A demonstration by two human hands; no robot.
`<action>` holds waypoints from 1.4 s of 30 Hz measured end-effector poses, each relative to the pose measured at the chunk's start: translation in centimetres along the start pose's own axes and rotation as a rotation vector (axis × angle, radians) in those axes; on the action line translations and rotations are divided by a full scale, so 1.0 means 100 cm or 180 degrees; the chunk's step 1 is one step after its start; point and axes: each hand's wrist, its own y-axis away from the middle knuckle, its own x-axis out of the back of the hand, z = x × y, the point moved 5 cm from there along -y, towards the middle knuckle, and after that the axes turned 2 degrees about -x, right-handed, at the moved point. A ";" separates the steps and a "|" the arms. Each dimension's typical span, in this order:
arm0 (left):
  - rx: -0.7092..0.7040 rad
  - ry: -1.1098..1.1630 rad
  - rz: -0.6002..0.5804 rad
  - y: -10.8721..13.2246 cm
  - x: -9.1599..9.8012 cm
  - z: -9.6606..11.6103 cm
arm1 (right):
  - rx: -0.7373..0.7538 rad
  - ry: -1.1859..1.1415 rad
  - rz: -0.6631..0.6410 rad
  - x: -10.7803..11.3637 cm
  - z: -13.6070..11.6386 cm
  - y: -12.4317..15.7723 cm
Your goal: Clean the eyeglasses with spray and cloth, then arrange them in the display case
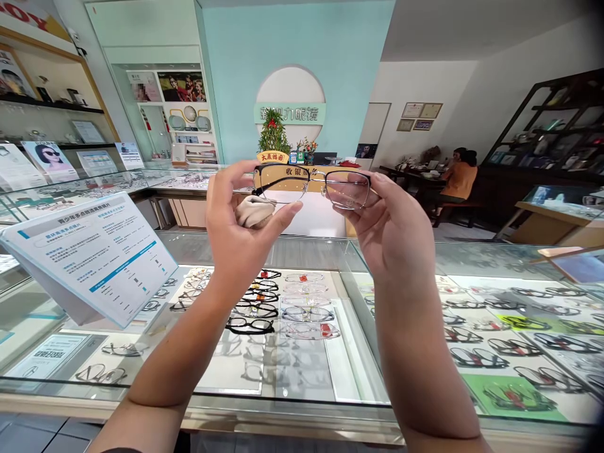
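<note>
I hold a pair of glasses (311, 184) with a black brow line and thin metal rims up at chest height above a glass display counter (302, 409). My left hand (238, 229) pinches the left lens side and also keeps a small beige cloth (253, 211) tucked in its palm. My right hand (389, 229) grips the right end of the frame with closed fingers.
Under the counter glass lie several rows of spectacle frames (257, 308). A tilted white information board (89, 258) stands at the left. More display cases run right and left. A person in an orange top (460, 179) sits at a far desk. A cashier desk with a plant (274, 135) is behind.
</note>
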 end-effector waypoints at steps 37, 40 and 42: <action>-0.0381 0.1179 -0.0110 -0.007 -0.009 -0.027 | 0.0130 0.0216 0.0121 0.000 -0.005 0.006; -0.0122 0.1100 -0.0045 -0.004 -0.009 -0.025 | 0.0135 0.0172 0.0130 0.000 -0.005 0.005; -0.0107 0.0965 0.0000 -0.003 -0.009 -0.024 | 0.0076 0.0092 0.0159 0.002 -0.003 0.004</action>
